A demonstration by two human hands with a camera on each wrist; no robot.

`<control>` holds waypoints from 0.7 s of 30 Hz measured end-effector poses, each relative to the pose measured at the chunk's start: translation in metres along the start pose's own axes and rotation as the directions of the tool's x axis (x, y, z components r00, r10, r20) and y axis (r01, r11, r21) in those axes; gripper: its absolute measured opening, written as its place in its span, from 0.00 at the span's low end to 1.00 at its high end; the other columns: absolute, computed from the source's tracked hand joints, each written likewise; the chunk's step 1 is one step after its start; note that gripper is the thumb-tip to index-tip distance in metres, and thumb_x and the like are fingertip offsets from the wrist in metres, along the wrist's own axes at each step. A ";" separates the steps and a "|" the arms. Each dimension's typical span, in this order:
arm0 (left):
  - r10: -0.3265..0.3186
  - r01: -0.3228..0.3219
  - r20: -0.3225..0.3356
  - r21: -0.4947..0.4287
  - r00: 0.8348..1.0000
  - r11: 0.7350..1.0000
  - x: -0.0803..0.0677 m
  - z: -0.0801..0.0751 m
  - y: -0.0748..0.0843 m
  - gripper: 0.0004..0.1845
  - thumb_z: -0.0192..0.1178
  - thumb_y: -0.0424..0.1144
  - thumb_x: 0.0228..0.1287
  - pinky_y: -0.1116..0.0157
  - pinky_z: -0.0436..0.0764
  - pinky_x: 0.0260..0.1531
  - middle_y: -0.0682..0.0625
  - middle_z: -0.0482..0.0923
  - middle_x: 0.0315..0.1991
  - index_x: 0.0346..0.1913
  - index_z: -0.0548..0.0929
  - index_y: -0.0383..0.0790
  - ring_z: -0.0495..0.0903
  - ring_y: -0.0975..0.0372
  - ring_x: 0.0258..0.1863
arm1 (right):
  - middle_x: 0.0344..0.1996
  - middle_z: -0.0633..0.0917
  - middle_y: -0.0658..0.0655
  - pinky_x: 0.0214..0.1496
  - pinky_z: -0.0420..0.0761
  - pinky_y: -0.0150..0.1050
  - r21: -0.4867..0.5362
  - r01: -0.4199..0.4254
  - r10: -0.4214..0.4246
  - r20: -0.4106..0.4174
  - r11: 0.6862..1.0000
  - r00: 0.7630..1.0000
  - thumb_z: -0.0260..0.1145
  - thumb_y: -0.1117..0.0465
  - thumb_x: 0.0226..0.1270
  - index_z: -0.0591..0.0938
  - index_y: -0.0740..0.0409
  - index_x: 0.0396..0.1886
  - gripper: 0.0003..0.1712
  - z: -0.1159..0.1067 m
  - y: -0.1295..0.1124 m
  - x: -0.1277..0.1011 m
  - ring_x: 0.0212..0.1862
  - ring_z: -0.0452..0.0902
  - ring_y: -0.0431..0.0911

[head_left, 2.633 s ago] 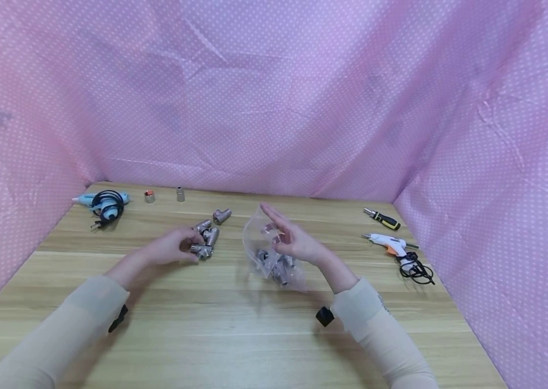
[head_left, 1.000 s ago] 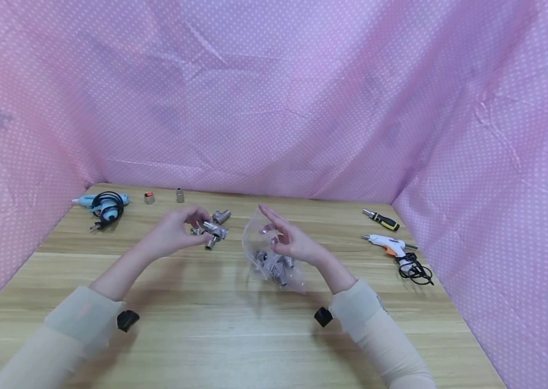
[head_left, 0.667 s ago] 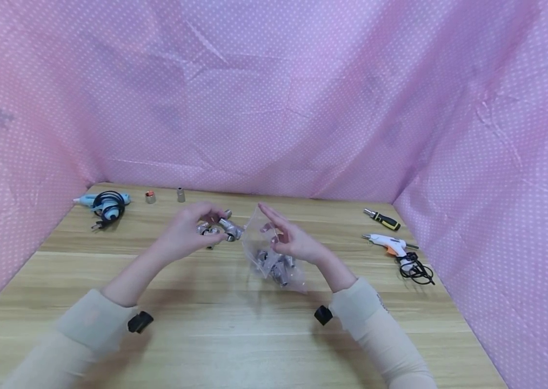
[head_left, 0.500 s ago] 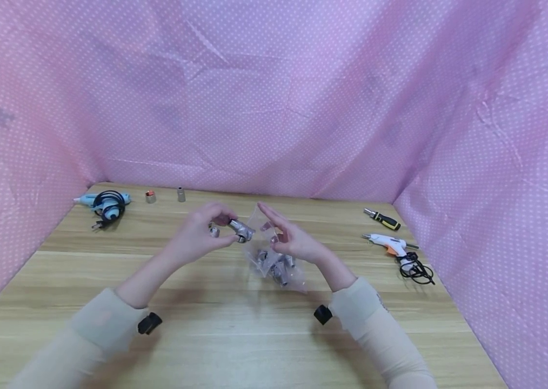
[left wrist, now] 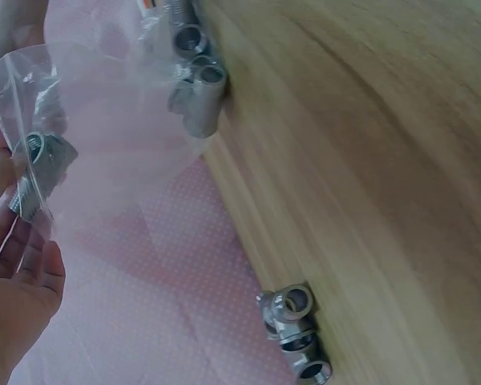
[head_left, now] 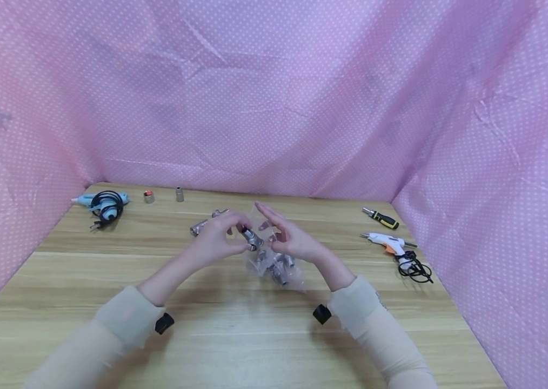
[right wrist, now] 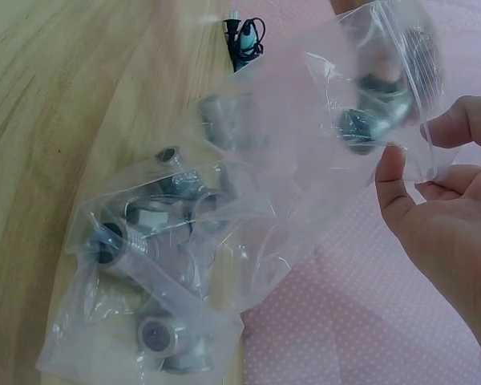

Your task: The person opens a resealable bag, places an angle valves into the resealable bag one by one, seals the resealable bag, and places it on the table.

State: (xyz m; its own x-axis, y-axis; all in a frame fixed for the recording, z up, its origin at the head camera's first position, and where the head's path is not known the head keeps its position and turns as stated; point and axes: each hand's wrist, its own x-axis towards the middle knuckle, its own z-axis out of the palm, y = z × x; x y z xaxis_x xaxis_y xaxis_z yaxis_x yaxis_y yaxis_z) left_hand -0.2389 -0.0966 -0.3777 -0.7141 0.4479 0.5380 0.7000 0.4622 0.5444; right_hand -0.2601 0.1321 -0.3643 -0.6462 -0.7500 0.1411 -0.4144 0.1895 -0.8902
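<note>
My left hand pinches a threaded metal tee pipe fitting at the mouth of a clear zip-lock bag. In the left wrist view the bag's film overlaps this fitting, which sits just inside the zip edge. My right hand pinches the bag's upper edge between thumb and fingers and keeps the mouth spread. Lower in the bag, several metal fittings lie close together on the wooden table. Left of the bag, a few loose tee fittings rest on the table, partly hidden behind my left hand.
A blue glue gun with a coiled black cord lies at the back left. Near it stand a short metal ring with orange inside and a metal cylinder. At right are a screwdriver and a white glue gun. Pink dotted cloth surrounds the table.
My left hand has picked up one tee fitting from the loose group and carried it right to the bag's mouth. The right hand and the bag have stayed almost still.
</note>
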 end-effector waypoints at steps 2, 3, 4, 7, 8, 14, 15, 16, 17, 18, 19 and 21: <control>0.003 -0.003 0.015 0.015 1.000 1.000 -0.001 0.003 -0.003 0.21 0.75 0.33 0.42 0.61 0.81 0.33 0.53 0.80 0.40 0.43 0.81 0.40 0.76 0.63 0.36 | 0.75 0.43 0.56 0.41 0.76 0.29 -0.002 0.004 -0.004 0.001 1.000 1.000 0.55 0.84 0.52 0.43 0.55 0.76 0.54 0.001 -0.006 -0.001 0.62 0.61 0.61; 0.006 -0.006 0.021 0.023 1.000 1.000 -0.001 0.004 -0.005 0.21 0.75 0.33 0.42 0.62 0.81 0.32 0.53 0.80 0.40 0.43 0.81 0.40 0.76 0.63 0.36 | 0.75 0.43 0.57 0.41 0.76 0.29 -0.002 0.007 -0.007 0.001 1.000 1.000 0.55 0.84 0.52 0.43 0.56 0.75 0.54 0.002 -0.009 -0.002 0.61 0.61 0.61; 0.009 -0.010 0.025 0.031 1.000 0.999 -0.001 0.004 -0.006 0.21 0.75 0.33 0.42 0.64 0.81 0.32 0.52 0.80 0.40 0.43 0.81 0.40 0.76 0.63 0.36 | 0.75 0.43 0.58 0.41 0.76 0.29 -0.001 0.008 -0.008 0.003 1.000 1.000 0.54 0.84 0.51 0.43 0.57 0.75 0.54 0.002 -0.013 -0.003 0.61 0.61 0.62; 0.009 -0.010 0.042 0.032 0.999 0.999 -0.002 0.005 -0.009 0.21 0.75 0.32 0.42 0.68 0.81 0.33 0.51 0.80 0.40 0.43 0.82 0.39 0.78 0.61 0.34 | 0.75 0.43 0.60 0.41 0.75 0.29 0.003 0.010 -0.010 0.015 1.000 1.000 0.54 0.83 0.51 0.42 0.61 0.75 0.53 0.004 -0.023 -0.005 0.61 0.61 0.63; 0.003 -0.004 0.048 0.032 0.999 0.999 -0.002 0.005 -0.009 0.21 0.75 0.32 0.42 0.69 0.81 0.34 0.51 0.80 0.40 0.43 0.82 0.38 0.78 0.61 0.34 | 0.75 0.43 0.60 0.41 0.75 0.28 0.011 0.008 -0.008 0.016 1.000 1.000 0.53 0.84 0.51 0.42 0.61 0.75 0.53 0.004 -0.025 -0.006 0.61 0.60 0.64; -0.016 0.015 0.028 0.009 0.999 1.000 -0.003 -0.002 -0.010 0.22 0.75 0.33 0.42 0.69 0.82 0.37 0.50 0.81 0.39 0.44 0.82 0.37 0.79 0.62 0.34 | 0.74 0.42 0.61 0.41 0.73 0.28 0.042 0.005 -0.006 0.014 0.999 1.000 0.52 0.84 0.51 0.42 0.62 0.75 0.52 0.004 -0.028 -0.007 0.61 0.57 0.69; -0.010 0.010 0.023 0.000 1.000 1.000 -0.003 -0.004 -0.010 0.22 0.75 0.33 0.42 0.68 0.82 0.37 0.49 0.81 0.40 0.44 0.82 0.37 0.79 0.62 0.34 | 0.74 0.42 0.61 0.41 0.73 0.27 0.042 0.008 -0.009 0.014 0.999 1.000 0.53 0.84 0.51 0.42 0.62 0.74 0.52 0.004 -0.028 -0.007 0.61 0.57 0.69; -0.004 0.005 0.021 -0.010 1.000 1.000 -0.004 -0.006 -0.010 0.22 0.75 0.34 0.42 0.67 0.82 0.37 0.50 0.81 0.40 0.44 0.82 0.36 0.79 0.62 0.34 | 0.74 0.42 0.61 0.41 0.73 0.28 0.042 0.011 -0.012 0.015 0.999 1.000 0.53 0.84 0.52 0.42 0.62 0.74 0.52 0.004 -0.027 -0.007 0.61 0.57 0.69; -0.001 0.001 0.022 -0.019 1.000 1.000 -0.004 -0.008 -0.009 0.22 0.75 0.34 0.43 0.66 0.82 0.37 0.49 0.81 0.40 0.44 0.82 0.36 0.79 0.62 0.34 | 0.74 0.42 0.61 0.41 0.74 0.27 0.039 0.013 -0.013 0.014 0.999 1.000 0.53 0.84 0.52 0.42 0.62 0.74 0.51 0.004 -0.027 -0.007 0.61 0.57 0.68; -0.001 0.001 0.026 -0.023 1.000 1.000 -0.005 -0.010 -0.010 0.22 0.75 0.35 0.43 0.65 0.82 0.37 0.50 0.81 0.41 0.45 0.82 0.37 0.79 0.62 0.35 | 0.75 0.42 0.61 0.41 0.74 0.28 0.041 0.015 -0.015 0.016 0.999 1.000 0.53 0.84 0.52 0.42 0.62 0.74 0.51 0.004 -0.026 -0.007 0.61 0.57 0.68; -0.005 0.006 0.032 -0.022 0.999 1.000 -0.005 -0.012 -0.010 0.22 0.75 0.37 0.44 0.64 0.82 0.38 0.50 0.81 0.41 0.46 0.82 0.37 0.79 0.62 0.36 | 0.75 0.42 0.61 0.41 0.74 0.28 0.038 0.017 -0.018 0.015 0.999 1.000 0.53 0.84 0.52 0.42 0.62 0.74 0.52 0.004 -0.024 -0.007 0.60 0.58 0.67; -0.017 0.018 0.039 -0.021 0.999 1.000 -0.007 -0.018 -0.011 0.23 0.75 0.38 0.45 0.62 0.82 0.40 0.50 0.81 0.43 0.47 0.82 0.38 0.79 0.61 0.38 | 0.75 0.41 0.61 0.41 0.74 0.28 0.033 0.024 -0.025 0.013 0.999 1.000 0.53 0.84 0.52 0.42 0.61 0.75 0.52 0.004 -0.018 -0.006 0.60 0.58 0.66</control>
State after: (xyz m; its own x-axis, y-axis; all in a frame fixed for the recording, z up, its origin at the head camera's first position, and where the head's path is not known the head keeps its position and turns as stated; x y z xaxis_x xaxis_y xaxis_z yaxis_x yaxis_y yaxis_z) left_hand -0.2416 -0.1183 -0.3759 -0.7256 0.4691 0.5035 0.6871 0.4543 0.5670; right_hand -0.2465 0.1306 -0.3509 -0.6270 -0.7629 0.1575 -0.4086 0.1500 -0.9003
